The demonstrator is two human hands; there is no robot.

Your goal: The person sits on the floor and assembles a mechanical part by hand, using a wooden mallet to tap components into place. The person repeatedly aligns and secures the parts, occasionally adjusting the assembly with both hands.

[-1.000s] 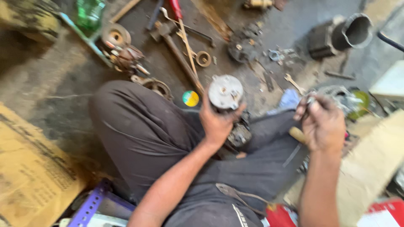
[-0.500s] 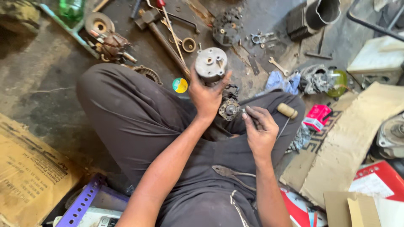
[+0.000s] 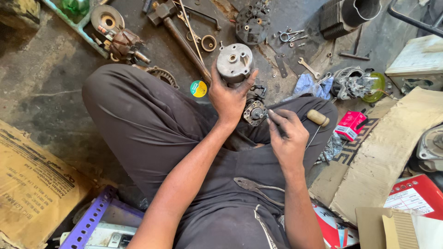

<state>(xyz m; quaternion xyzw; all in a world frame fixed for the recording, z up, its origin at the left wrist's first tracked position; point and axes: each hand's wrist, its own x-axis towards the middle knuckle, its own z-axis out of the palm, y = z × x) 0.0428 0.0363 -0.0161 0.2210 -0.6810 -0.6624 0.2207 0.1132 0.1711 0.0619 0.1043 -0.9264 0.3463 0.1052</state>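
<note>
Gripping a grey motor housing [image 3: 234,62], left hand [image 3: 228,99]; right hand [image 3: 287,136] pinches a tool near red carton [image 3: 350,125].

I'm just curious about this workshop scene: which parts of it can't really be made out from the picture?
- Head view: what the right hand pinches; its fingers cover the tool's tip.
- The round part on the lap, half hidden behind the left hand.
- The underside of the grey metal housing, covered by that palm.
- The purple crate, cut by the bottom edge.
</note>
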